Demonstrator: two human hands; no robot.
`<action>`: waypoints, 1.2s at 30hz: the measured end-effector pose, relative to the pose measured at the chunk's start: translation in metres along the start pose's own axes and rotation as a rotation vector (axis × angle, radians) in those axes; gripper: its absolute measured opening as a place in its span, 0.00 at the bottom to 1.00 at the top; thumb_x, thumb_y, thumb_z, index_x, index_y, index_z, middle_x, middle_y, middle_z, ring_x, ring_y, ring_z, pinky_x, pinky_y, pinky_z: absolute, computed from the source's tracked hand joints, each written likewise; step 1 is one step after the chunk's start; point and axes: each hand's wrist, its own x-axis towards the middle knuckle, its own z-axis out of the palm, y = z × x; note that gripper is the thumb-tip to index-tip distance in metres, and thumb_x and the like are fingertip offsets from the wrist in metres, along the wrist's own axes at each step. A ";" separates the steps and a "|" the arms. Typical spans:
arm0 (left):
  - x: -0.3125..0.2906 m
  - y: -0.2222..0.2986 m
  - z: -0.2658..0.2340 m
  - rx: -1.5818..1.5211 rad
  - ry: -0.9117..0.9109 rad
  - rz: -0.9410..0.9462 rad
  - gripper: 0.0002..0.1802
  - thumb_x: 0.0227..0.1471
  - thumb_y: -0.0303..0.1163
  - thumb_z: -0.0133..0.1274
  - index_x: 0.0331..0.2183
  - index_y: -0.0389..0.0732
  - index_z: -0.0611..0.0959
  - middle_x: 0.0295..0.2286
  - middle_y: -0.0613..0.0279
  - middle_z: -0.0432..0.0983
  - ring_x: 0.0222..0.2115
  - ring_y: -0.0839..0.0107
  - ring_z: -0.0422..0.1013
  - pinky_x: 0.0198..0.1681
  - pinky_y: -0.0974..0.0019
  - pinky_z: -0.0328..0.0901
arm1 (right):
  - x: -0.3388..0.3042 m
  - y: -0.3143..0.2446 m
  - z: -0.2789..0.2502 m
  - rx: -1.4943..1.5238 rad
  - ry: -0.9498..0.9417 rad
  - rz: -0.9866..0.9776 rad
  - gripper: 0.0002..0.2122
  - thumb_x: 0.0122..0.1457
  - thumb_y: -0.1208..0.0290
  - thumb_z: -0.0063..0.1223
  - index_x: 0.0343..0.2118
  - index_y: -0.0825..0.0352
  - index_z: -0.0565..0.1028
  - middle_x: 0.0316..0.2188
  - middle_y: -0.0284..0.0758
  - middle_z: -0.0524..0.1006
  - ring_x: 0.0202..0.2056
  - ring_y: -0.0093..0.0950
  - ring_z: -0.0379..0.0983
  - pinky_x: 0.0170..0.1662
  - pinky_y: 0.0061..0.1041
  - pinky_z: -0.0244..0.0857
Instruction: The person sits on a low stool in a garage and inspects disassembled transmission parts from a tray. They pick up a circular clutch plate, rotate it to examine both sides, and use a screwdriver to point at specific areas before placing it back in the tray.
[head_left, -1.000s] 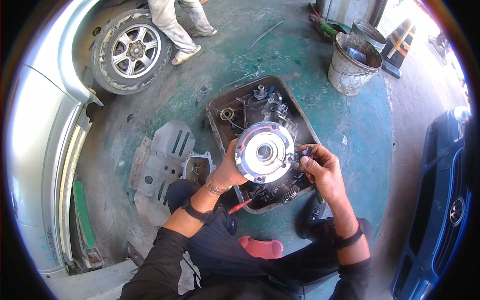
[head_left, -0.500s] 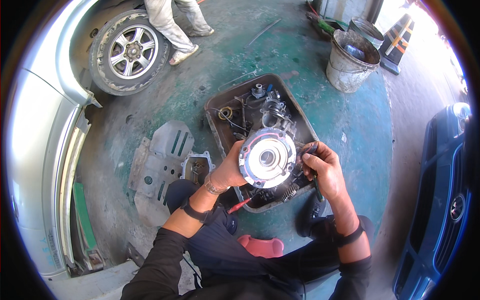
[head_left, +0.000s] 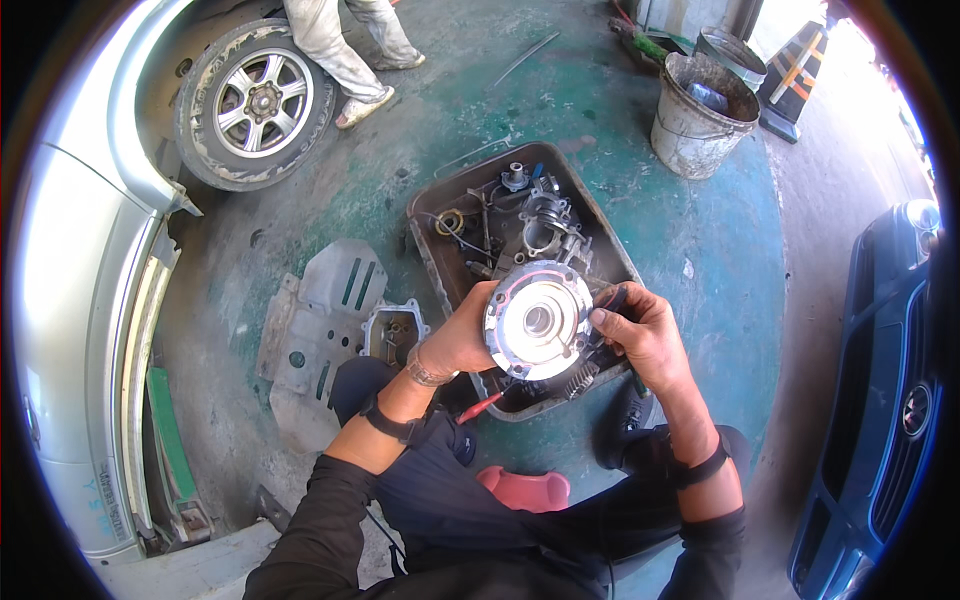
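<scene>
In front of me a round metal housing [head_left: 520, 345] is tilted up above a tray of parts, its bright ringed face and bolt-holed rim toward me. Pinkish-red residue lines part of that rim. My left hand [head_left: 462, 338] grips the housing's left side. On the other side, my right hand [head_left: 643, 338] pinches a slim dark tool [head_left: 613, 297] close to the rim; its exact kind is hidden by the fingers. Below the housing, the tray [head_left: 432, 262] holds several greasy metal parts, among them a casting with a round opening [head_left: 543, 235].
A flat slotted metal plate [head_left: 325, 310] and an open casting [head_left: 397, 335] lie left of the tray. A red-handled tool [head_left: 481, 406] rests at its near edge. A pink stool [head_left: 530, 488] is below me. Dirty buckets [head_left: 690, 140], a wheel [head_left: 262, 105] and a person's legs [head_left: 335, 45] are farther off.
The housing has shifted slightly right and down in view. My right fingers have come nearer to its rim with the dark tool.
</scene>
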 end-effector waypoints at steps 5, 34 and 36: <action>0.020 0.022 0.004 -0.101 -0.004 -0.021 0.34 0.37 0.27 0.70 0.49 0.32 0.77 0.47 0.53 0.76 0.48 0.66 0.72 0.54 0.64 0.64 | 0.002 0.008 0.003 -0.073 0.053 -0.105 0.06 0.56 0.72 0.64 0.33 0.67 0.78 0.22 0.22 0.74 0.23 0.12 0.64 0.26 0.14 0.58; 0.022 0.004 0.026 0.411 0.096 0.221 0.28 0.35 0.36 0.70 0.40 0.36 0.82 0.39 0.51 0.79 0.43 0.56 0.75 0.64 0.41 0.49 | 0.005 0.011 0.014 -0.514 0.224 -0.237 0.06 0.54 0.77 0.61 0.30 0.76 0.78 0.19 0.32 0.77 0.24 0.13 0.67 0.28 0.21 0.66; 0.022 0.005 0.026 0.407 0.095 0.218 0.28 0.35 0.37 0.70 0.40 0.36 0.82 0.38 0.52 0.79 0.43 0.56 0.75 0.64 0.41 0.49 | 0.005 0.010 0.015 -0.467 0.198 -0.175 0.06 0.54 0.77 0.61 0.29 0.75 0.78 0.18 0.31 0.76 0.24 0.13 0.67 0.27 0.21 0.65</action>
